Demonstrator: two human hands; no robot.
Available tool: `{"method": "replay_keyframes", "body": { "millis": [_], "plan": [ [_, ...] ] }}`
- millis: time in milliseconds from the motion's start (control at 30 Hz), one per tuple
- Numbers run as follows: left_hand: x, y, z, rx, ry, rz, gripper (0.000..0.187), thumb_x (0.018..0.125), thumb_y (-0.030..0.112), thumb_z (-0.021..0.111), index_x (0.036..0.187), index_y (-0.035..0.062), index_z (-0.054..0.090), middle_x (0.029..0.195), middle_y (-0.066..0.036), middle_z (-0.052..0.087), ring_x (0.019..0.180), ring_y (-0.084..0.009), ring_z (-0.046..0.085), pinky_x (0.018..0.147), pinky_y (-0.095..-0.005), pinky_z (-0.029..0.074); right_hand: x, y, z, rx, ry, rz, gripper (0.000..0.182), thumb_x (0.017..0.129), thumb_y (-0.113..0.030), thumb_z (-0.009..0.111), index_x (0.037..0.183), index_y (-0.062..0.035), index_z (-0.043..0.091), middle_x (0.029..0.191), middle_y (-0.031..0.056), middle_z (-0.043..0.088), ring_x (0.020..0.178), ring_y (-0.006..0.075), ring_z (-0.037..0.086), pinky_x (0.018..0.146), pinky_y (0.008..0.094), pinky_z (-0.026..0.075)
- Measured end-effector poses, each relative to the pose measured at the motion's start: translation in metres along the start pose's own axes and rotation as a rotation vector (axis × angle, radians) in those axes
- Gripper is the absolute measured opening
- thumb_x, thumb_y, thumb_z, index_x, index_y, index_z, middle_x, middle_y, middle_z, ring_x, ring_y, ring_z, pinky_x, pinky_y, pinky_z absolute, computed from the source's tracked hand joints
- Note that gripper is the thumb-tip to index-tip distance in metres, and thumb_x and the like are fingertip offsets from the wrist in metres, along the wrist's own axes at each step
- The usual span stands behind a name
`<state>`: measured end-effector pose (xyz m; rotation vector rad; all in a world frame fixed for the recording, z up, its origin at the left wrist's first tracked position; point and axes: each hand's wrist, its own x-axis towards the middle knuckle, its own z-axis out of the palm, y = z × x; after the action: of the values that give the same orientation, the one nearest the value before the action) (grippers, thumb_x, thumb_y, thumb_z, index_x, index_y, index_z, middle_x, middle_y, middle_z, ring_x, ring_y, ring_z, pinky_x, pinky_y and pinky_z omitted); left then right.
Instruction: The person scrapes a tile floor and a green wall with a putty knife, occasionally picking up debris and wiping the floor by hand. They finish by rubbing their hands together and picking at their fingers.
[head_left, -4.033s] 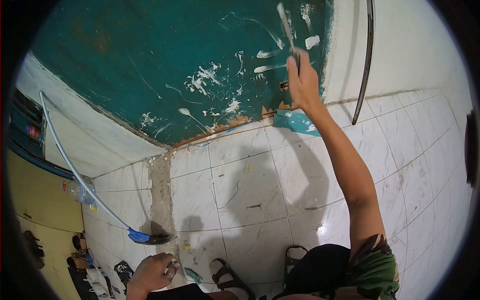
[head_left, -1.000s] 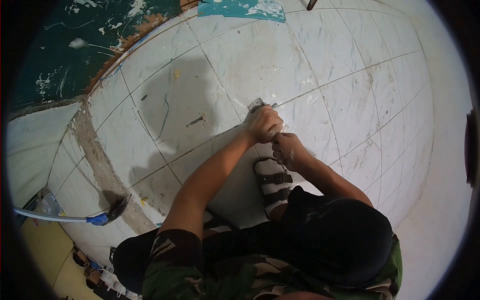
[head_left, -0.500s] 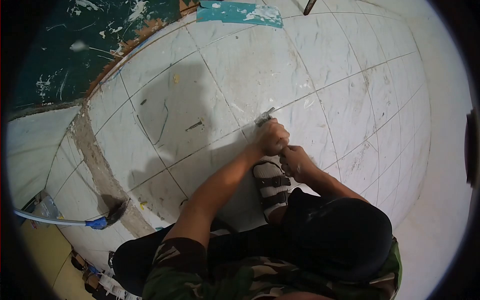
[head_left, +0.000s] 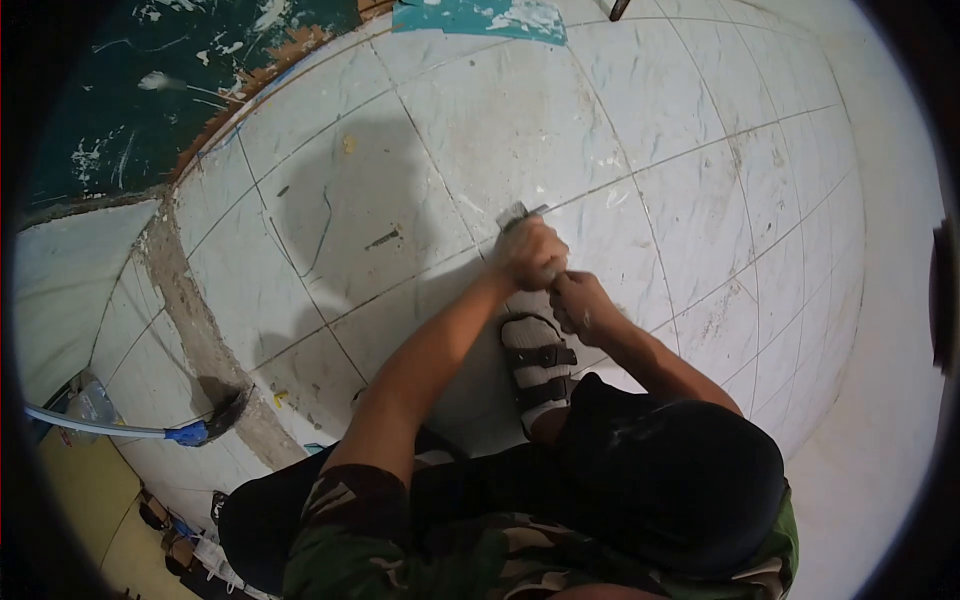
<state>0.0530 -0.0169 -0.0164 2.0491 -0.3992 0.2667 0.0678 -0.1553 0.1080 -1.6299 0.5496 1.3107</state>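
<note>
My left hand is closed in a fist around a scraper, whose flat greyish head shows just past the knuckles against the floor tiles. Right behind it, my right hand is closed too, in line with the left and gripping the rear of the same tool. Most of the handle is hidden inside both fists. Below the hands, my foot in a strapped sandal rests on the tiled floor.
A paint-spattered dark green panel lies at the upper left, a teal strip at the top. Small debris and a thin blue strand lie on the tiles. A blue-headed brush sits at lower left by a rough cement strip.
Both closed hands have shifted slightly up and left with the scraper. The camera view has tilted a little, so the teal strip sits higher.
</note>
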Motion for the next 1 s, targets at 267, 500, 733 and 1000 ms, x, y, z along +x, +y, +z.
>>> {"method": "replay_keyframes", "body": {
  "millis": [267,500,733,1000],
  "plan": [
    [-0.001,0.019,0.004,-0.029,0.029,-0.015,0.025,0.074,0.027,0.057,0.054,0.0122,0.052,0.055,-0.009,0.051,0.058,-0.0328,0.051,0.069,-0.0427,0.041,-0.012,0.000,-0.005,-0.032,-0.059,0.068,0.022,0.102,-0.024,0.048,0.085,-0.0114,0.051,0.062,-0.0058,0.039,0.045,0.0080,0.033,0.040,0.0285,0.025],
    [-0.012,0.005,-0.006,0.052,0.169,0.037,0.024,0.073,0.025,0.056,0.056,0.0089,0.053,0.057,-0.013,0.053,0.061,-0.0338,0.055,0.070,-0.0449,0.041,-0.005,0.000,0.009,0.135,-0.180,0.116,0.018,0.099,-0.021,0.048,0.086,-0.0091,0.053,0.065,-0.0026,0.042,0.048,0.0107,0.039,0.041,0.0285,0.028],
    [-0.008,0.000,-0.026,-0.048,0.194,0.048,0.025,0.077,0.022,0.055,0.057,0.0070,0.052,0.058,-0.013,0.053,0.064,-0.0361,0.055,0.071,-0.0466,0.042,0.013,-0.011,0.014,0.256,-0.274,0.150,0.015,0.098,-0.018,0.048,0.083,-0.0150,0.049,0.062,-0.0041,0.040,0.048,0.0117,0.037,0.044,0.0286,0.029],
    [-0.007,0.016,-0.030,-0.114,-0.082,-0.108,0.022,0.070,0.021,0.054,0.052,0.0079,0.052,0.056,-0.015,0.054,0.060,-0.0384,0.054,0.071,-0.0466,0.045,-0.011,-0.017,0.015,0.169,-0.189,0.282,0.025,0.098,-0.026,0.052,0.076,-0.0159,0.048,0.060,-0.0040,0.039,0.047,0.0130,0.039,0.042,0.0305,0.030]
  ]
}}
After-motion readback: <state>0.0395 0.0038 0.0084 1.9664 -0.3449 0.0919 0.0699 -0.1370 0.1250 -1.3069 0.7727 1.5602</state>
